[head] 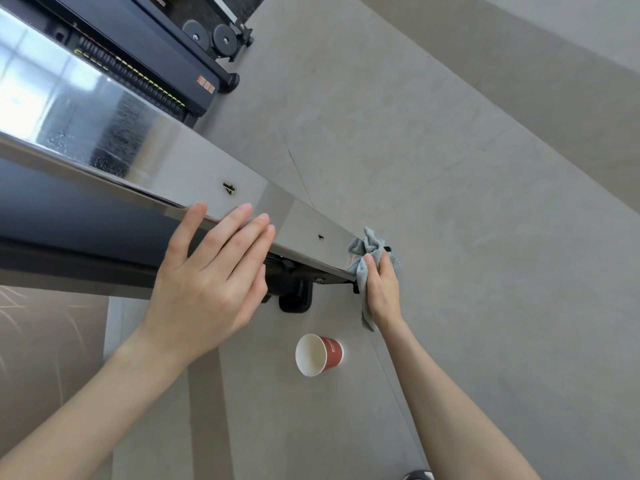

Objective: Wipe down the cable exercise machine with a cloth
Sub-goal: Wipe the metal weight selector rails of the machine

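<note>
Polished steel rail [242, 192]: crumpled grey cloth [367, 244] at its end corner, gripped by right hand [381, 289]; left hand [204, 282] flat, fingers straight on rail edge. Paper cup [320, 355] on floor [467, 202], probably empty.

It was a gym: beyond the left hand [204, 282] ran a chrome rail [173, 161] marked with position numbers, and farther past it stood a black weight stack [135, 76] and two pulley wheels [225, 36], over a smooth grey floor [450, 202]
</note>
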The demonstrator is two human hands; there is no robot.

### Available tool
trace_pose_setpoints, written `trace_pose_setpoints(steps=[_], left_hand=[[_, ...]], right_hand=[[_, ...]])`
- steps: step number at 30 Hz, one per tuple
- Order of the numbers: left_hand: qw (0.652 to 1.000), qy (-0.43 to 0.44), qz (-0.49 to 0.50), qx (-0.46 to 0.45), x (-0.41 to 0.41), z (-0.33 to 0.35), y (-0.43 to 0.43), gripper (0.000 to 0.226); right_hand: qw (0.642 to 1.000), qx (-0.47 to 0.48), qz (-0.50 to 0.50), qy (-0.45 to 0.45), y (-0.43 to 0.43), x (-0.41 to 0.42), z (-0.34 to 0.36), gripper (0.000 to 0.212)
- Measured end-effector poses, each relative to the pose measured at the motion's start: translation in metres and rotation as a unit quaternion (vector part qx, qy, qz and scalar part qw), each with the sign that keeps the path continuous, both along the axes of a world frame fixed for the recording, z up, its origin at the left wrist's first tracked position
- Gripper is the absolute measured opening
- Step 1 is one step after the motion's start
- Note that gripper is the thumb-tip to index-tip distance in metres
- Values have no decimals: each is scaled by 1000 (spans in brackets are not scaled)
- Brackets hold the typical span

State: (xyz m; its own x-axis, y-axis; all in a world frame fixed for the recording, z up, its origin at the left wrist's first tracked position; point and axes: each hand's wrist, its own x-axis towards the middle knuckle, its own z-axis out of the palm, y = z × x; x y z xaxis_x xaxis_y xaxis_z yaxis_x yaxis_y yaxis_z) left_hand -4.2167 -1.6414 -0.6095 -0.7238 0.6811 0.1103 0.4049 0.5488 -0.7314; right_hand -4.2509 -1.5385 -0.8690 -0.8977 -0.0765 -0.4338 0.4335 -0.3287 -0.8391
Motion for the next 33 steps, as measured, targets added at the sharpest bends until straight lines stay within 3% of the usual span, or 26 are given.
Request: trace_pose_setpoints(steps=[5, 14, 19, 26, 33], left_hand=[[1000, -12, 5, 1, 3, 15, 2, 32], [999, 8, 36, -10, 8, 76, 8, 33], [998, 44, 46, -7, 13, 111, 8, 34], [996, 75, 50, -8, 26, 143, 7, 36], [991, 115, 68, -2, 31, 194, 2, 40]], right_hand=[[999, -32, -33, -18, -17, 1, 27, 41], [975, -52, 28, 216, -5, 5, 196, 47], [947, -45, 70, 310, -3, 5, 231, 48], [981, -36, 9, 193, -4, 6, 228, 44], [950, -27, 30, 311, -8, 0, 332, 45]])
